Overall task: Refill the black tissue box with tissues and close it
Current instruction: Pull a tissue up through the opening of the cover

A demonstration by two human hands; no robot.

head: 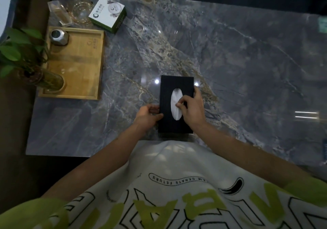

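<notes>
The black tissue box point(166, 87) stands closed on the marble table near its front edge, long side pointing away from me. White tissue point(175, 112) shows through the oval slot in its top. My left hand point(147, 116) grips the box's left side near the front. My right hand point(192, 107) rests over the right side of the lid, thumb and forefinger pinching the tissue at the slot.
A wooden tray point(79, 66) at the left holds a metal canister point(59, 36) and a glass vase with a green plant point(16, 51). Behind it stand a clear glass point(80, 10), a clear container point(59, 13) and a white-and-green box point(108, 13). Grey marble point(247, 69) stretches to the right.
</notes>
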